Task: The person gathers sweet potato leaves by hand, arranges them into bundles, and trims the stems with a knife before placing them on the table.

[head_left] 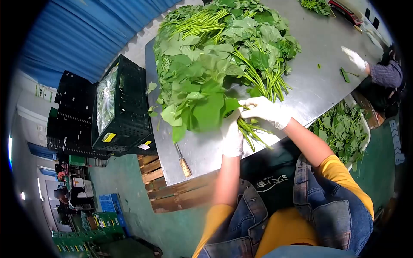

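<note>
Both my hands wear white gloves and meet at the near edge of the steel table. My left hand is closed round a bunch of leafy greens, with broad leaves fanning out to the left and cut stems sticking out to the right. Fingers bent, my right hand grips the same bunch's stems from the other side. Beyond them lies a big heap of the same greens, its stems partly aligned. A wooden-handled tool rests at the table's left corner; its thin metal end points toward the leaves.
Left of the table stand black crates, one holding a plastic-wrapped load. A tub of loose greens sits at the lower right. A co-worker's gloved hand is over the table's right side. A wooden pallet shows below.
</note>
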### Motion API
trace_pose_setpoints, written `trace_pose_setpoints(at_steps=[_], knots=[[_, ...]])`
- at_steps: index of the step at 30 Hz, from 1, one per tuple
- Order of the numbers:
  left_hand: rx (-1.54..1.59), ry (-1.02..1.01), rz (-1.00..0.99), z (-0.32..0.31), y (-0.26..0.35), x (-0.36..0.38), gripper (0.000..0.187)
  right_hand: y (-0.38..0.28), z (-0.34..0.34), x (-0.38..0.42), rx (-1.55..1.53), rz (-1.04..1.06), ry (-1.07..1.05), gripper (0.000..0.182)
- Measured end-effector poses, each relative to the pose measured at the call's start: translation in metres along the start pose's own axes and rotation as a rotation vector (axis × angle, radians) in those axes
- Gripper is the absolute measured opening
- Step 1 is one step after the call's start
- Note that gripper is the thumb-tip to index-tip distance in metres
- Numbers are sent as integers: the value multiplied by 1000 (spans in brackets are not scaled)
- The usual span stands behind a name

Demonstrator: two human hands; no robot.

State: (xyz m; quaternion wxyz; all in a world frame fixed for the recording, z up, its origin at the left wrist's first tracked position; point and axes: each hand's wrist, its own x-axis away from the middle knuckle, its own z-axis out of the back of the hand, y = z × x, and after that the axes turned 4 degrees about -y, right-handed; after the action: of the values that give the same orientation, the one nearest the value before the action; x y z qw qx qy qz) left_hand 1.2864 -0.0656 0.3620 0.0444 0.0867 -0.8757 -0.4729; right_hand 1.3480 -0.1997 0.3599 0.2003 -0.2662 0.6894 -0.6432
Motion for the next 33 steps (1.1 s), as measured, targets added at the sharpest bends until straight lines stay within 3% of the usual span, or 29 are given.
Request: trace_pose_setpoints(at_steps=[2,6,8,10,11,12,14,15,16,17,18,19,20,22,23,25,26,27,28,29,30,31,32,33], knots=[[-15,127,-89,-9,-2,-1,22,-11,1,6,-72,64,50,27],[-195,8,-173,-29,7,6,21,-8,3,21,-162,95,267,23],[-50,81,-125,-35,-4,1,21,-10,4,32,-131,89,375,22],[-124,35,-129,-31,-7,0,22,-4,16,45,-297,126,443,21],[-117,107,-118,-26,-6,-4,24,3,29,55,-274,258,468,17],[-110,180,-106,-20,-3,-9,26,5,47,70,375,459,558,16],[-98,324,-87,-8,8,-19,31,38,101,102,-106,312,684,16],[-24,345,-43,-3,22,-20,29,51,131,126,-795,455,529,14],[52,367,-2,2,36,-18,27,90,188,152,-1243,399,676,13],[-507,294,-201,16,40,-11,24,74,198,168,-1602,718,737,24],[-1063,197,-400,29,40,-7,22,89,233,194,-1434,840,551,47],[-486,224,-219,34,38,-13,21,64,220,198,-1593,778,655,58],[-484,223,-216,31,36,-15,21,31,194,195,-1750,709,760,68],[249,284,-29,22,38,-15,22,39,163,160,-1351,356,723,70],[265,324,74,1,50,-5,25,42,143,140,-1354,358,729,70],[255,318,95,6,43,-7,26,40,102,94,25,-2,194,42],[248,317,114,13,36,-9,27,38,78,80,-464,-59,224,35],[145,264,109,33,29,-14,28,37,60,55,-214,-173,269,35],[141,262,111,32,30,-6,28,66,55,30,104,-156,365,37],[-157,193,-73,28,31,2,28,78,50,15,977,118,523,44],[-450,116,-262,22,36,5,29,78,47,5,1351,285,640,52],[-60,247,-122,13,41,5,28,77,46,-6,1303,157,646,53],[67,377,-15,7,50,5,28,78,46,-15,1249,29,651,55],[66,354,-34,11,50,6,27,80,47,-16,1300,5,624,50]])
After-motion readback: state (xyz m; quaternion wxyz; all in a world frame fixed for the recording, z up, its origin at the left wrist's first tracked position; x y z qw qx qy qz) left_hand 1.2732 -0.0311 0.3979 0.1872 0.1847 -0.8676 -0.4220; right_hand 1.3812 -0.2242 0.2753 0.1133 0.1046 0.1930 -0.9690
